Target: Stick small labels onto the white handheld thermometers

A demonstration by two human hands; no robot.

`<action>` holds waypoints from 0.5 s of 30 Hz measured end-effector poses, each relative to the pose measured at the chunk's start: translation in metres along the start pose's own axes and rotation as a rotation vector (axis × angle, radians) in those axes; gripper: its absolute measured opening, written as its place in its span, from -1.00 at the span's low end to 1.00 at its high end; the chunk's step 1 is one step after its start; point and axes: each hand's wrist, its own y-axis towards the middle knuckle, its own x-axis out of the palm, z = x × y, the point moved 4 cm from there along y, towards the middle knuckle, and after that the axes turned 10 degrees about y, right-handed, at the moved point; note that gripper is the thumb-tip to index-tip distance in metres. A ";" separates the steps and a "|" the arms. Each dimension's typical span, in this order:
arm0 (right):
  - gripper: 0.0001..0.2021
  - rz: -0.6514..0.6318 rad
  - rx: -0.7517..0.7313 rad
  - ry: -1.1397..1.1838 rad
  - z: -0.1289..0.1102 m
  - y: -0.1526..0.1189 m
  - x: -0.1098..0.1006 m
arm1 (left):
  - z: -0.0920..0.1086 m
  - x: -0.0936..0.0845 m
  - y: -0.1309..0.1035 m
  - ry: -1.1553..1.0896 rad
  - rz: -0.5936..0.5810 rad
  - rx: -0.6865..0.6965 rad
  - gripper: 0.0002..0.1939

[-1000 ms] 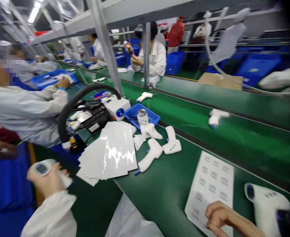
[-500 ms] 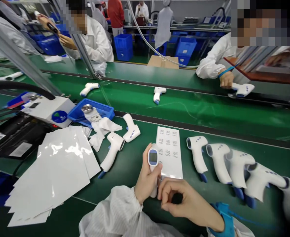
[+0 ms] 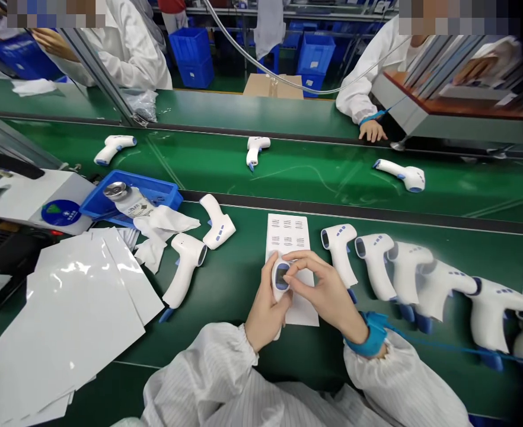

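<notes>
My left hand (image 3: 265, 314) is wrapped around the handle of a white infrared thermometer (image 3: 276, 292), its small dark screen turned up towards me. My right hand (image 3: 328, 290) reaches over from the right, thumb and index finger pinched together at the screen's edge. Whatever may be between those fingertips is too small to make out. Beneath both hands lies a white sheet of printed labels (image 3: 287, 230). Two more thermometers (image 3: 184, 270) rest to the left, and a row of several thermometers (image 3: 376, 267) stretches away to the right.
A stack of glossy white sheets (image 3: 75, 302) covers the left of the bench. Behind it are a blue tray (image 3: 163, 193) with a metal-topped bottle, crumpled tissue (image 3: 152, 243) and a white box device (image 3: 61, 196). Thermometers lie on the green belt (image 3: 190, 160); co-workers sit beyond.
My right hand has risen from beside the handle to the thermometer's screen. The view has tilted down and shifted right. The far-right co-worker's hand has let go of a thermometer, now on the belt.
</notes>
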 end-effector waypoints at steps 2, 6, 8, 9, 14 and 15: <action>-0.93 0.006 -0.006 0.019 0.000 0.003 0.001 | 0.000 0.001 0.000 -0.028 -0.022 -0.043 -0.28; -0.94 0.008 0.000 0.028 -0.001 0.007 0.002 | 0.003 0.001 0.000 -0.063 -0.029 -0.068 -0.32; -0.94 0.001 0.002 0.033 -0.001 0.009 0.001 | 0.004 0.000 0.000 -0.058 -0.015 -0.050 -0.32; -0.95 0.000 0.002 0.035 -0.002 0.009 0.001 | 0.004 0.000 0.000 -0.053 -0.015 -0.044 -0.32; -0.95 -0.013 -0.011 0.028 -0.003 0.013 -0.002 | 0.002 0.000 0.000 -0.027 -0.020 -0.040 -0.28; -0.96 -0.017 -0.014 0.028 -0.004 0.014 -0.002 | 0.002 0.000 0.000 -0.021 -0.018 -0.036 -0.28</action>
